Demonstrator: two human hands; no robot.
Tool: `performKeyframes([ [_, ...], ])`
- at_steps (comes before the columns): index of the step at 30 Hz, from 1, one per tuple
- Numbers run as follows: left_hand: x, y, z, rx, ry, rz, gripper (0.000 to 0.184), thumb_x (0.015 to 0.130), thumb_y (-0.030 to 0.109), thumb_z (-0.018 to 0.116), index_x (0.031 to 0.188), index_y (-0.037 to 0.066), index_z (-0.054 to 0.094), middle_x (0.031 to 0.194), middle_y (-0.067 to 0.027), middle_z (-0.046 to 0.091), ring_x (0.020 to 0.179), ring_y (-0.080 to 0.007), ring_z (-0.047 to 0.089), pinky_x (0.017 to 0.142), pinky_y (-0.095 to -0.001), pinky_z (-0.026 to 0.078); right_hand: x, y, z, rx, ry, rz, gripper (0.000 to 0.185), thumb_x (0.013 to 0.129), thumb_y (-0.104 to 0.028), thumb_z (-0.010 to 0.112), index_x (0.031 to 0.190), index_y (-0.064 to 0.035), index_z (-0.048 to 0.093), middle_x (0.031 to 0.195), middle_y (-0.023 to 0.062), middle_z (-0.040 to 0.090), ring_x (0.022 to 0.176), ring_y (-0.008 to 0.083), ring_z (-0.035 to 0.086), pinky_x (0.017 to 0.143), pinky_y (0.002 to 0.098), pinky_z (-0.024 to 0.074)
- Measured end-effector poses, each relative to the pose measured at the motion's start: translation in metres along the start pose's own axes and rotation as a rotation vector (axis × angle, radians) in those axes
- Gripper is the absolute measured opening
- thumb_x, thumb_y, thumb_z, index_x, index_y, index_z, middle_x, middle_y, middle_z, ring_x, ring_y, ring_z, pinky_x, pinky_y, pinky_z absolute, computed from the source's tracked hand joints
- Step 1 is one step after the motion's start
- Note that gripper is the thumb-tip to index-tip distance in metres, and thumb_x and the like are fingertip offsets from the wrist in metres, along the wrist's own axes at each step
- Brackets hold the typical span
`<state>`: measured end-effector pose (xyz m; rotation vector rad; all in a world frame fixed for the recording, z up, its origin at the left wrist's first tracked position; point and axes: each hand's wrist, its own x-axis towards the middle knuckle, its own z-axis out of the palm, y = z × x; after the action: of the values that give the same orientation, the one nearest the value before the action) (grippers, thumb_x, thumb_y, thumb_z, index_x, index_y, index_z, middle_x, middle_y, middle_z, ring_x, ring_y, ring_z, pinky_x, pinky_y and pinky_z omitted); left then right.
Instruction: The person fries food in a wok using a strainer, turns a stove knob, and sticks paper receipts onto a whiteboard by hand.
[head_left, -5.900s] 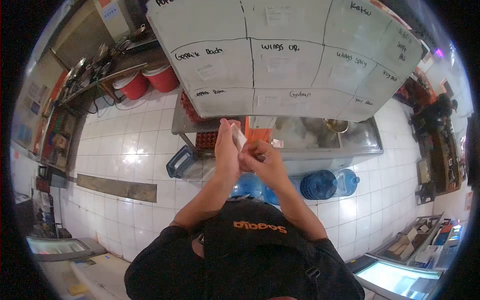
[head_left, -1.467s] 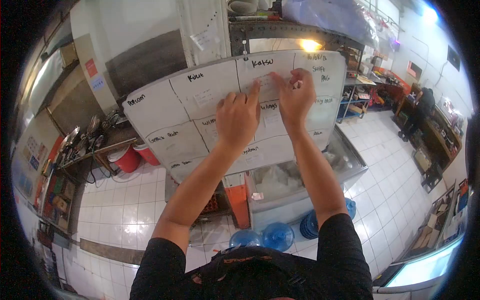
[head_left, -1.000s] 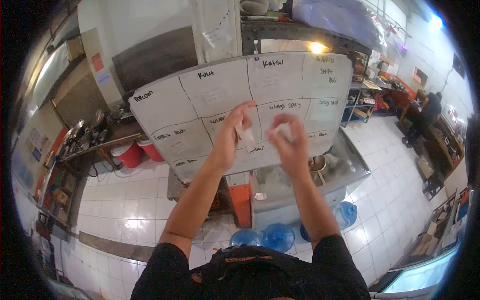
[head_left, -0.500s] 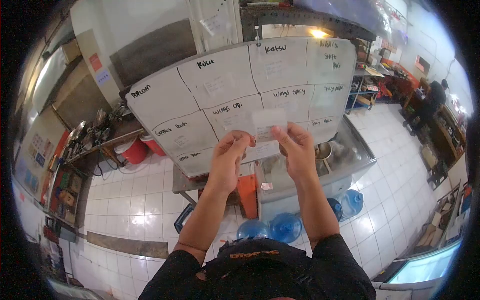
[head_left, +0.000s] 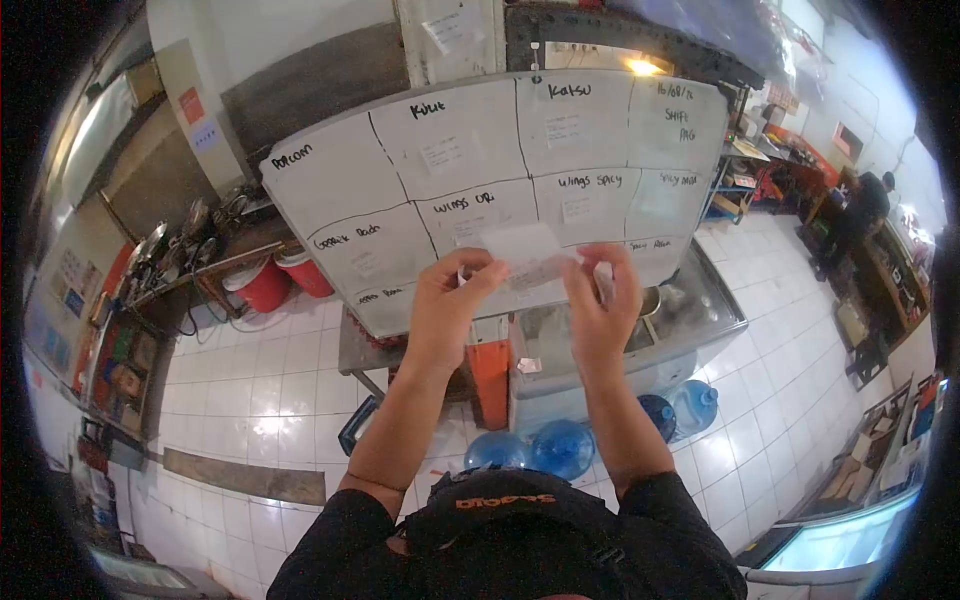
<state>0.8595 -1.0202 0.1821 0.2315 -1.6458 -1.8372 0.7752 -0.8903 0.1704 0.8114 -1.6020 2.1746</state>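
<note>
In the head view, a white paper slip (head_left: 522, 245) is stretched between my two hands in front of the whiteboard (head_left: 320, 205). Its print is too blurred to read. My left hand (head_left: 448, 300) pinches the slip's left side between thumb and finger. At its right edge, my right hand (head_left: 605, 310) grips it with the fingertips. A small white piece (head_left: 604, 278) shows between the right fingers; whether it belongs to the slip, I cannot tell. The whiteboard has handwritten, ruled sections, several bearing small printed slips.
Behind the board stands a chest freezer (head_left: 640, 350) with a pan on top. Blue water jugs (head_left: 562, 448) stand on the tiled floor. Red buckets (head_left: 262, 285) sit left under a shelf of utensils. Another person (head_left: 862, 220) is at the far right.
The slip has moved slightly left and is now tilted, its print smeared. My hands have moved farther apart, the right one opening its fingers outward a little. The view has shifted slightly.
</note>
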Motion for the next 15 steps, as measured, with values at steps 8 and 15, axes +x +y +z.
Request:
performKeyframes([
  [8,-0.023,-0.035,-0.003,-0.245,0.08,-0.354,0.01,0.078,0.012,0.067,0.083,0.004,0.064,0.066,0.0046,0.051,0.06,-0.0034,0.043,0.056,-0.0193,0.033,-0.041,0.005,0.006,-0.148,-0.2,0.013,0.016,0.071,-0.006,0.073,0.086,-0.0042,0.066,0.083,0.0031,0.061,0.052,0.0061,0.043,0.046,0.0211,0.0335],
  [15,-0.04,-0.058,-0.006,-0.389,0.118,-0.439,0.008,0.08,0.013,0.063,0.084,0.006,0.063,0.069,0.0038,0.05,0.06,-0.0075,0.043,0.055,-0.0215,0.033,-0.048,0.026,-0.006,-0.254,-0.164,0.029,0.017,0.068,-0.008,0.074,0.083,-0.0039,0.066,0.077,0.0053,0.062,0.058,0.0146,0.049,0.053,0.0265,0.0388],
])
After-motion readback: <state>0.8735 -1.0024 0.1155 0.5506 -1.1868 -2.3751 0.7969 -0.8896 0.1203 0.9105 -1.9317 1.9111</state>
